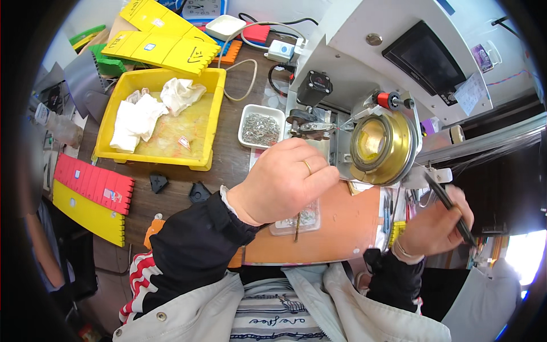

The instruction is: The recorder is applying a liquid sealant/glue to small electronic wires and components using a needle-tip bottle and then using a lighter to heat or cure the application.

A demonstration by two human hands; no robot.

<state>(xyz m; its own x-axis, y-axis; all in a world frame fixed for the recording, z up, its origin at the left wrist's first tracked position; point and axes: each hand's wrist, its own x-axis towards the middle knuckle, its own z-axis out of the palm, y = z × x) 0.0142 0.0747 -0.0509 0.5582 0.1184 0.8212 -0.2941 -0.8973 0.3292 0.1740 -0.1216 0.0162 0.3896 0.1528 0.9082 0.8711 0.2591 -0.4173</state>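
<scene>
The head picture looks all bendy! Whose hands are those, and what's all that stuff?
It comes from a camera worn on someone's head, looking down; its wide view bends straight edges. Those are the wearer's own bare hands. The left hand is in front of a white machine with a round gold-coloured part; I can't tell whether it holds anything. The right hand holds a slim dark tool. On the brown table sit a white dish of small metal pieces and a yellow tray with white cloths.
</scene>
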